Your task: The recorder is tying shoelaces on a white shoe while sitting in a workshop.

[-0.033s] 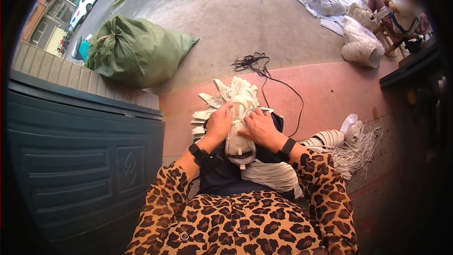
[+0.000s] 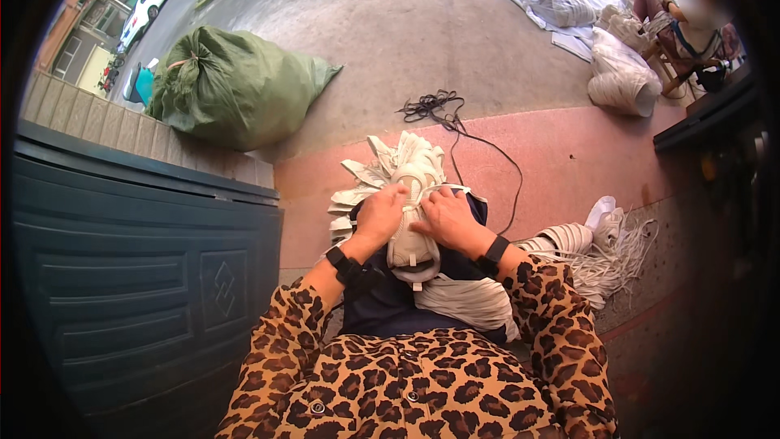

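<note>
A beige shoe upper (image 2: pixel 413 254) lies over my lap, its heel end with a small pull loop toward me. My left hand (image 2: pixel 382 213) grips its left side, fingers curled at the lacing area. From the right, my right hand (image 2: pixel 452 218) closes on the upper, thumb across the tongue. A pale shoelace (image 2: pixel 457 188) trails out past the right fingers; which fingertips pinch it is hidden. More cream uppers (image 2: pixel 361 179) fan out just beyond my hands. Against my right thigh rests a layered pale stack (image 2: pixel 467 302).
On the right lie stacked uppers (image 2: pixel 565 238) and a heap of white laces (image 2: pixel 613 276). Black cord (image 2: pixel 439 106) tangles on the floor ahead. A green sack (image 2: pixel 236 85) stands front left, near a dark blue door (image 2: pixel 122 268). A seated person (image 2: pixel 695 36) is far right beside white bags (image 2: pixel 619 73).
My left hand has shifted slightly to the right and toward me, its fingertips closer to the middle of the upper. My right hand stays where it was.
</note>
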Tool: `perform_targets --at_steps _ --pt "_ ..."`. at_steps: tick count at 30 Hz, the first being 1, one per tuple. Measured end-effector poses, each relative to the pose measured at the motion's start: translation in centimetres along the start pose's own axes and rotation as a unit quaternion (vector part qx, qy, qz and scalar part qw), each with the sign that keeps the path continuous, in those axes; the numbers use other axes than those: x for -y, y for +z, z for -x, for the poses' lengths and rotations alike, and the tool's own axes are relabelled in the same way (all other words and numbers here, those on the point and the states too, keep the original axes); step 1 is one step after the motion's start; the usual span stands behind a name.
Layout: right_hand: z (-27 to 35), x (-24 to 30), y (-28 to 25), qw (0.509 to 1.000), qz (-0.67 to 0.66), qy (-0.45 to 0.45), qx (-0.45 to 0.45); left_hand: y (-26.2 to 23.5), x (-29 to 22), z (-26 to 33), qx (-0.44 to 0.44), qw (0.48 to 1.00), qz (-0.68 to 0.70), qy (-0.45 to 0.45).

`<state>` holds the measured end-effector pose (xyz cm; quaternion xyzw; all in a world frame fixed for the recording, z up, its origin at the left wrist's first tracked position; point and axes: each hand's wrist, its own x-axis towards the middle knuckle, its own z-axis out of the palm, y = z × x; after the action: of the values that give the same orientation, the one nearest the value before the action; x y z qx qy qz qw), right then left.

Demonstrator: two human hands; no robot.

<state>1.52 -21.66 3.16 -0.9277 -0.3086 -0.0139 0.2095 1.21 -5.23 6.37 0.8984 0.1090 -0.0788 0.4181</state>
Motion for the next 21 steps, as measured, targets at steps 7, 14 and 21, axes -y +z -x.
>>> perform_targets --at_steps 7,14,21 --pt "-0.4 -2.7 0.8 0.993 -0.087 -0.032 0.079 2.9 -0.5 1.5 0.026 0.954 -0.263 0.141" --pt "-0.5 -2.6 0.3 0.985 -0.163 -0.024 0.043 3.7 -0.6 1.4 0.038 0.932 -0.333 0.135" --pt "2.7 -0.4 -1.3 0.981 -0.187 -0.031 -0.038 0.8 -2.8 5.5 0.163 0.925 -0.303 0.161"
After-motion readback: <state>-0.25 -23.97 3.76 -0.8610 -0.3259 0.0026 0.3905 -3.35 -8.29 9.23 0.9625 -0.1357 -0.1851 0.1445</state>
